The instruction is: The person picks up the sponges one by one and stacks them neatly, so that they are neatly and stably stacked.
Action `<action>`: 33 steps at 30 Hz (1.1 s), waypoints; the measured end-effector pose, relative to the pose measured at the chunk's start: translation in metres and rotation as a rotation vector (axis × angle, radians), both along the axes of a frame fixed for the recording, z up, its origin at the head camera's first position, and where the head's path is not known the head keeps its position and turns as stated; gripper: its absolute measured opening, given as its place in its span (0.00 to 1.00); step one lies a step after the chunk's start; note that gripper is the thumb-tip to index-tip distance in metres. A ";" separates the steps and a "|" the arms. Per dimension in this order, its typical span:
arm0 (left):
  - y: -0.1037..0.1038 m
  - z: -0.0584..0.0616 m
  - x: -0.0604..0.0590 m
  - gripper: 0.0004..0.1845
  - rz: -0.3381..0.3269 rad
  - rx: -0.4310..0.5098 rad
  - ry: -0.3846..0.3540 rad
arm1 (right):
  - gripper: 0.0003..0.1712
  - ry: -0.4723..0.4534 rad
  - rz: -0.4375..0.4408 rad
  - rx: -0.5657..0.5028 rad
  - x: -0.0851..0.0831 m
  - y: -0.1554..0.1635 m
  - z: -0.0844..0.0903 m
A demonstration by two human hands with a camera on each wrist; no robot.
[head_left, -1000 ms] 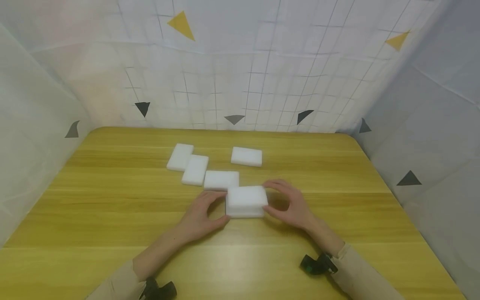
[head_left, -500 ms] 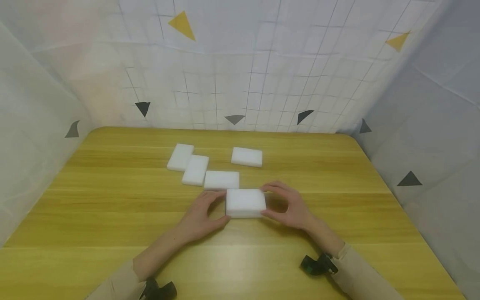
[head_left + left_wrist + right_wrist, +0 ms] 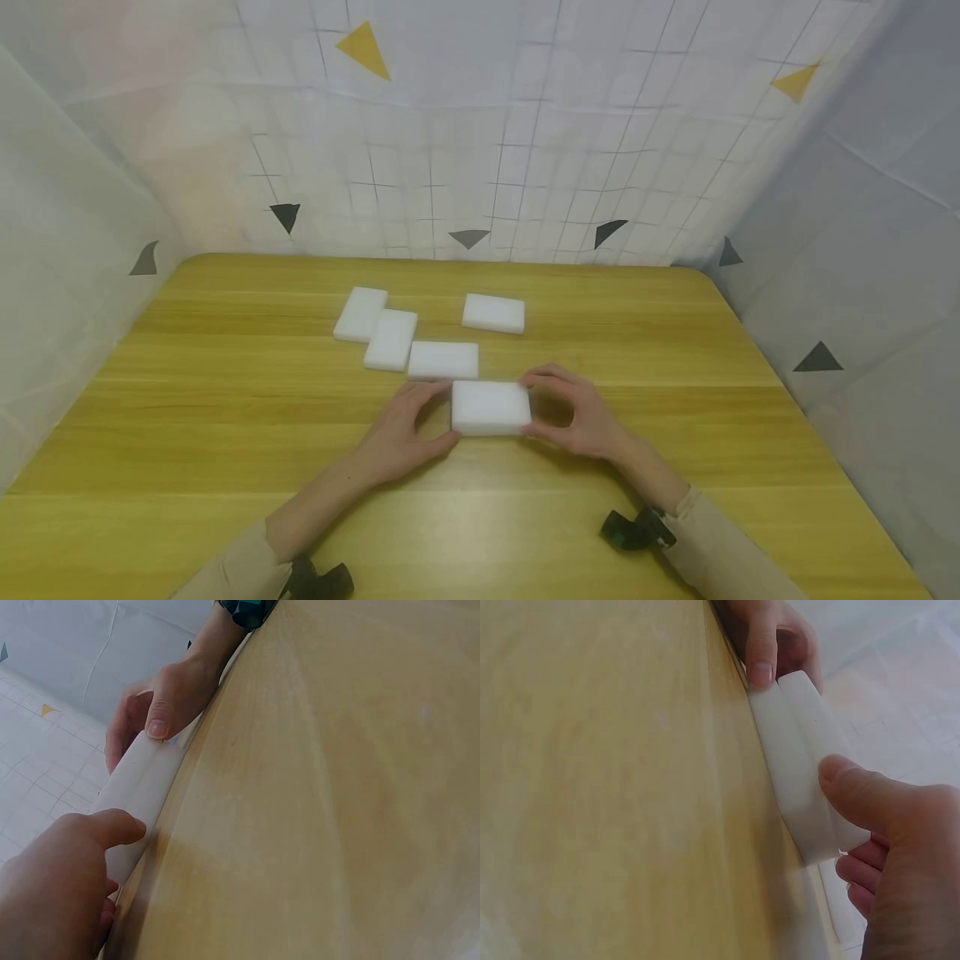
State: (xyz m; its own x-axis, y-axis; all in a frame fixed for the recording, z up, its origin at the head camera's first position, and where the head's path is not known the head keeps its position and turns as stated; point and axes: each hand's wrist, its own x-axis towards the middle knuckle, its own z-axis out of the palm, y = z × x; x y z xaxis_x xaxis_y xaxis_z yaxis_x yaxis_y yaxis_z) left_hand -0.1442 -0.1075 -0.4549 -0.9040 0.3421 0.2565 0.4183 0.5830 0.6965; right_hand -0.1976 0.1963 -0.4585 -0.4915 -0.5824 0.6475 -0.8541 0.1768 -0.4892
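Sponge (image 3: 490, 407) flat; long axis left-right; hands at its ends.

We see a white foam block (image 3: 491, 407), a second under it, stacked flat on the desk (image 3: 225, 433), edges aligned.

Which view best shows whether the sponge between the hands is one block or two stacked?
Right wrist: the held stack shows a seam between two blocks. Left wrist shows only one rounded edge; head shows only its top.
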 end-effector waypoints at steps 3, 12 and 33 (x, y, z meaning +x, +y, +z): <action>0.000 0.000 0.000 0.36 -0.001 0.000 0.004 | 0.39 -0.001 0.008 -0.001 0.000 0.000 0.000; 0.000 -0.001 -0.001 0.35 -0.012 0.000 0.034 | 0.38 0.002 -0.008 0.001 0.003 -0.003 0.006; 0.000 -0.003 -0.002 0.36 -0.016 -0.011 0.044 | 0.37 0.019 0.001 -0.012 0.010 -0.007 0.018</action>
State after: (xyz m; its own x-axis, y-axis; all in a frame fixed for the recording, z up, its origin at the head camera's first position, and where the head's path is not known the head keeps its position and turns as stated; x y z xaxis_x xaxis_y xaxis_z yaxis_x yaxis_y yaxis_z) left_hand -0.1458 -0.1078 -0.4575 -0.8862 0.3595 0.2922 0.4579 0.5838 0.6704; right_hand -0.1872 0.1889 -0.4403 -0.4784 -0.5752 0.6635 -0.8634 0.1703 -0.4749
